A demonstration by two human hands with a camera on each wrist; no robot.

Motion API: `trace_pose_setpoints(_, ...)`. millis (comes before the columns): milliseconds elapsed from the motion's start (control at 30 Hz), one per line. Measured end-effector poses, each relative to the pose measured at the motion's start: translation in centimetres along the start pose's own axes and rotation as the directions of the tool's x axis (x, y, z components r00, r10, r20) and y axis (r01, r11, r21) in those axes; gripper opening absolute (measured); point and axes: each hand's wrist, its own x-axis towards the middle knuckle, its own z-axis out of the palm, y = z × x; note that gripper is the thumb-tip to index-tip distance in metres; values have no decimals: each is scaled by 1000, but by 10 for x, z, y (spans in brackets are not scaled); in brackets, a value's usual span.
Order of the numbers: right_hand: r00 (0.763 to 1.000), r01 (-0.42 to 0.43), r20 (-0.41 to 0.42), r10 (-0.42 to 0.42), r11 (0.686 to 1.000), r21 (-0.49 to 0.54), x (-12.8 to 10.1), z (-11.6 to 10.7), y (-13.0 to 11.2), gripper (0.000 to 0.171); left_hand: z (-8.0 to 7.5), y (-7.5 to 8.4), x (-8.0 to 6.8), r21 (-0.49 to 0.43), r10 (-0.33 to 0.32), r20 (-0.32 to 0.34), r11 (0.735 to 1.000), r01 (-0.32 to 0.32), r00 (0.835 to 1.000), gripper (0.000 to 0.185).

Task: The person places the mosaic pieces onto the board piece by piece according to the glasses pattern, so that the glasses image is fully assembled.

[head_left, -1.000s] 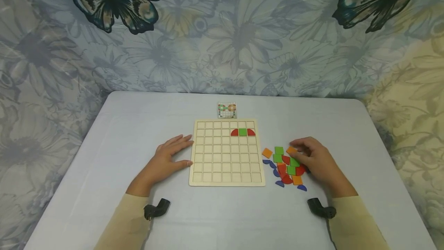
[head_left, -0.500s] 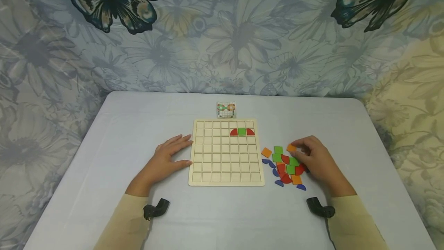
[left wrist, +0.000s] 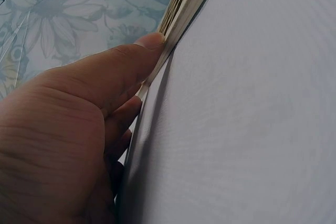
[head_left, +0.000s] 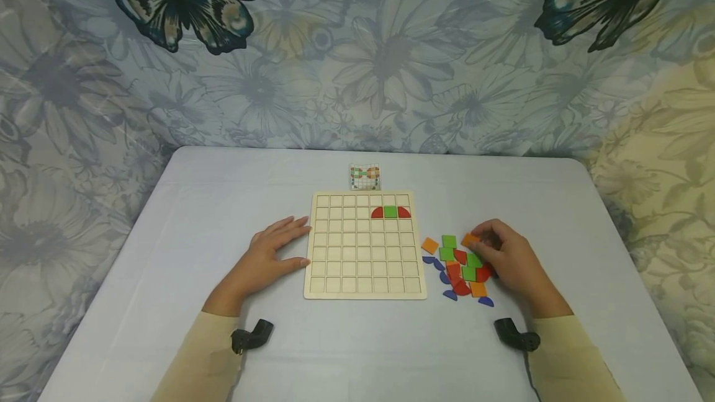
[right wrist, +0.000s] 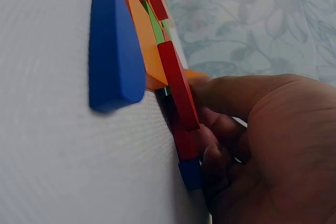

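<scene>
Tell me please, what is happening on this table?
A person is working on a wooden grid board puzzle. The left hand rests flat against the board's left edge. The right hand pinches an orange tile from the pile of coloured tiles. Two red pieces and a green square already sit in the board.

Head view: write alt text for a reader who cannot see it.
A person's right hand pinches an orange square tile at a pile of coloured tiles on a table. The left hand rests flat against a wooden grid board holding three tiles.
</scene>
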Motion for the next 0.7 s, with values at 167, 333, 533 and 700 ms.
trace_pose_setpoints(167, 1000, -16, -7, 16, 999, 31, -1, 1, -2, 27, 0, 0, 1, -2, 6, -3, 1000, -6, 1000, 72)
trace_pose_setpoints(333, 999, -17, -29, 18, 998, 66, -3, 1, -6, 31, 0, 1, 0, -1, 1, -4, 1000, -1, 1000, 72)
trace_pose_setpoints(533, 998, 31, -59, -23, 990, 136, -5, 4, -16, 27, -1, 2, 0, -8, -4, -3, 1000, 4, 1000, 72)
trace_pose_setpoints(700, 996, 62, -74, -49, 981, 184, -6, 7, -28, 23, -1, 3, 0, -8, -5, 0, 1000, 5, 1000, 72)
